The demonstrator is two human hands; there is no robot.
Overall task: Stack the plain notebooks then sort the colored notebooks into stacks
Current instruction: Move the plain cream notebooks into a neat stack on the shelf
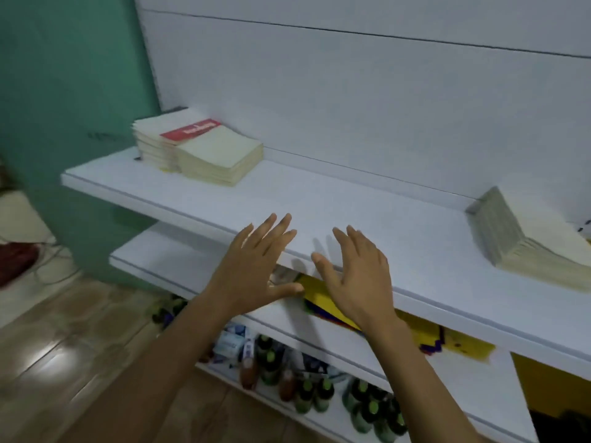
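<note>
The likeliest slip, as I judge it, lies with the slanting stack of plain cream paper notebooks (527, 247) at the right end of the upper white shelf board (319, 199): its layers fan out towards the front edge, so a careless lift or push could spill them over it. The two squarer cream stacks at the back left corner, the nearer one (220, 158) touching a taller one topped by a red-banded cover (191, 131), sit unevenly and could shear if more is dropped on top. The yellow-covered colored notebooks (323, 298) lie on the middle white shelf board (153, 257), partly hidden under the upper board's front edge; dragged out blind, they could catch on it or fall onto the green-capped bottles (307, 394) below. Both hands are palm down over the upper board's front edge, the left hand (256, 260) and right hand (355, 276) near each other, fingers straight and spread, gripping nothing; whether they touch the board I cannot tell.
</note>
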